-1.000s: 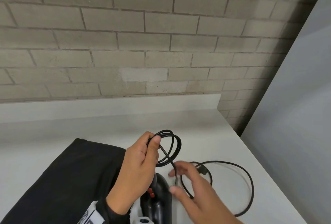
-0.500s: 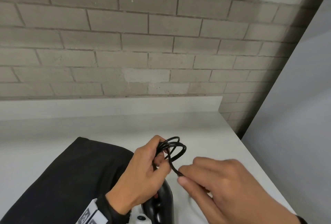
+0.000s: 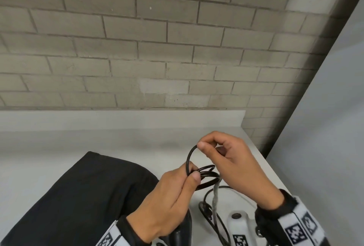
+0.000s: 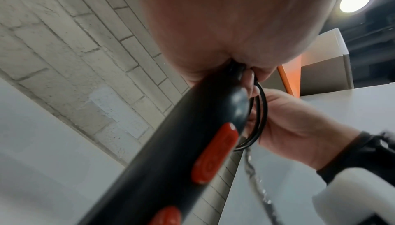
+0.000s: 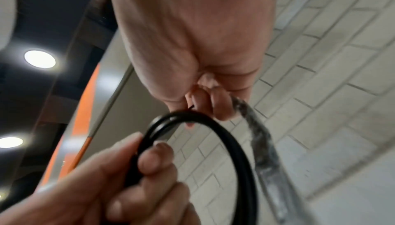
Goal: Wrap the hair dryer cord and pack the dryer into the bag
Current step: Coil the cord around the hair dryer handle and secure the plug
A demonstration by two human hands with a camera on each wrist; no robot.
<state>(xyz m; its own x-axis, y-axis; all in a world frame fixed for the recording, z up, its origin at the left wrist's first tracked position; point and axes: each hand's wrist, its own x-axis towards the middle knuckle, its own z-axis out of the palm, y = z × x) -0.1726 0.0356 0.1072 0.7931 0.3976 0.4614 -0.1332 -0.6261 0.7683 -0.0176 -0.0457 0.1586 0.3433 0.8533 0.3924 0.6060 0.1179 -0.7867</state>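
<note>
The black hair dryer's handle [image 4: 171, 144] with red buttons sits in my left hand [image 3: 192, 173], which also pinches several coils of the black cord [image 3: 208, 176] between thumb and fingers. Just above the coils, my right hand [image 3: 206, 146] pinches a fresh loop of cord and holds it upright. A grey silvery strap [image 3: 215, 196] hangs from the right hand; it also shows in the right wrist view [image 5: 262, 144]. Loose cord with the plug [image 3: 205, 209] lies on the counter below. The black bag [image 3: 78, 196] lies flat to the left.
The white counter [image 3: 59, 157] ends at a brick wall [image 3: 137, 48] behind. Its right edge runs beside a grey panel [image 3: 325, 127]. A white wrist mount [image 3: 236, 220] sits low between my arms.
My right hand rose from below the coils to above them, drawing a new loop of cord up. The left hand kept its hold on coils and dryer.
</note>
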